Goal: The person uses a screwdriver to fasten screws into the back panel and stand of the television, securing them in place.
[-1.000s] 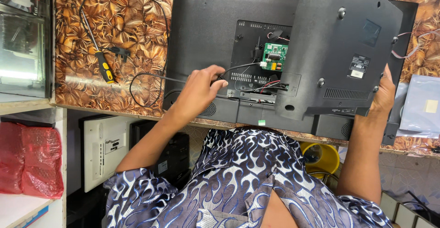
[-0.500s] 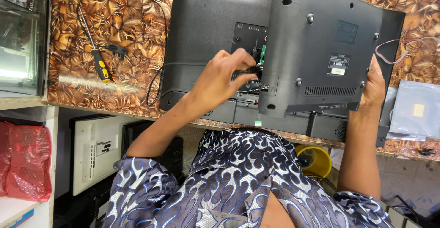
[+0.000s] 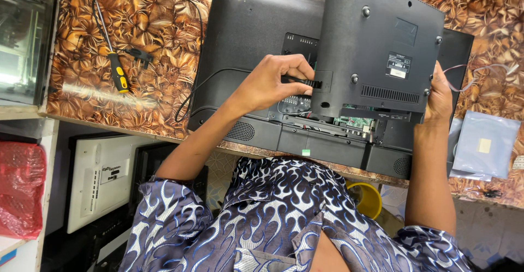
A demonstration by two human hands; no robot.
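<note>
While the back cover [image 3: 382,48] has slid further over the television [image 3: 256,37], left hand [image 3: 275,81] pinches its edge; right hand [image 3: 441,94] grips its far side.

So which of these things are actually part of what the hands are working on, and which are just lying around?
In use: left hand, right hand, loose back cover, television.
Lying about: screwdriver, grey bag, yellow tub.

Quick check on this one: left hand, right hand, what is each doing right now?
Left hand: closed, fingers pinching the left edge of the loose back cover.
Right hand: gripping the cover's right edge.
</note>
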